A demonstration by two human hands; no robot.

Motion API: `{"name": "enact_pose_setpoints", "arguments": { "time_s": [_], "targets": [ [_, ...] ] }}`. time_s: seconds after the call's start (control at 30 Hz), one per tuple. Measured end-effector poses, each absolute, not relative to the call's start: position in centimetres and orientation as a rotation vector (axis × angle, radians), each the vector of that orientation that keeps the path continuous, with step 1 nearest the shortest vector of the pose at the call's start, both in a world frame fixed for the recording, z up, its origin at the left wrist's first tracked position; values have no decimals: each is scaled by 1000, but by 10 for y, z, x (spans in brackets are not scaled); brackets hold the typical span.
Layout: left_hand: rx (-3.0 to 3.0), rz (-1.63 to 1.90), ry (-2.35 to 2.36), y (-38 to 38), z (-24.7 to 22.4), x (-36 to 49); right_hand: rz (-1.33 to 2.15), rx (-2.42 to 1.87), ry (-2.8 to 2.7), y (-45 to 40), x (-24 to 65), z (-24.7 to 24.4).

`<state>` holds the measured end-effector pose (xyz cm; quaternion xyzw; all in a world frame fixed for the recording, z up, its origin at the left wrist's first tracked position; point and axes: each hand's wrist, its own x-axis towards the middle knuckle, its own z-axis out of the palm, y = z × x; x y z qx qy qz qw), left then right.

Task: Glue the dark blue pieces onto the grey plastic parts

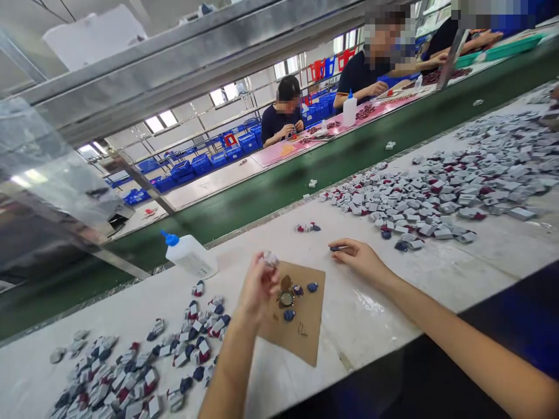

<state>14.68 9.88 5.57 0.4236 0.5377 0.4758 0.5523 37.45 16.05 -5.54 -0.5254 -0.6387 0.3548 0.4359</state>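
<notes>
My left hand (257, 288) is closed around a small whitish piece (269, 259) above the left edge of a brown board (312, 331). To the right of the board, my right hand (360, 260) pinches a small dark blue piece (334, 249) between thumb and fingers, low over the white table (349, 314). On the board lie a round metal part (286, 299), a brown disc (286, 283), dark blue pieces (289, 315) and thin metal bits (302, 330).
A white bottle with a blue cap (191, 256) leans behind my left hand. Piles of grey-white pieces lie at the left (126, 378) and right (437, 198). Beyond runs a green belt (262, 195), with people (279, 116) working across it. A metal beam (196, 52) spans overhead.
</notes>
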Motion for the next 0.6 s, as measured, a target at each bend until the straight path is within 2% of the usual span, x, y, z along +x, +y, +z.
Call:
{"name": "enact_pose_setpoints", "arguments": {
  "time_s": [0.17,0.4,0.6],
  "targets": [
    [535,1199,785,27,46,154,802,-1386,-1784,145,366,-42],
    [474,1376,979,-11,24,118,475,-1499,-2151,143,357,-20],
    [280,1549,985,-35,2,107,501,-1331,-2456,117,329,9]
  ]
}}
